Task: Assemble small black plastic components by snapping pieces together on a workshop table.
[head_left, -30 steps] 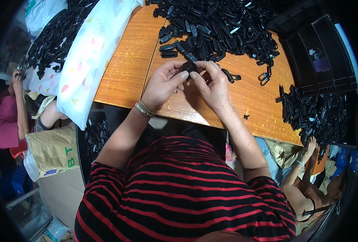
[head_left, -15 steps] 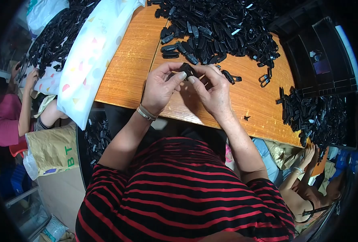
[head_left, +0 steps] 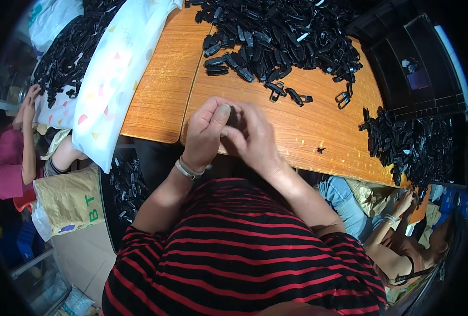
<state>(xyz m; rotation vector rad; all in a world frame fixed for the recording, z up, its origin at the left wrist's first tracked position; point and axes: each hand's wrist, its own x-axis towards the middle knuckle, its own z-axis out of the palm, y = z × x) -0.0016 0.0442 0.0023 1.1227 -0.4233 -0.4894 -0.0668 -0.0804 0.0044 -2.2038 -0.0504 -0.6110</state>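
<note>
Both my hands meet above the near edge of the wooden table. My left hand pinches a small black plastic piece between thumb and curled fingers; most of it is covered. From the other side my right hand closes around the same piece, slightly smeared by motion, its thumb pointing toward my left palm. Just beyond my hands lie loose black plastic clips, some with an open loop. A large heap of such black clips spreads across the far part of the table.
Another heap covers the right end, beside a black bin. A tiny black scrap lies near the front edge. A patterned white plastic bag borders the table's left. People work at far left and lower right. A brown paper sack stands left.
My hands have drawn nearer to me and closer together, the right one moving left over the piece. Two loose clips that my fingers partly covered now show fully.
</note>
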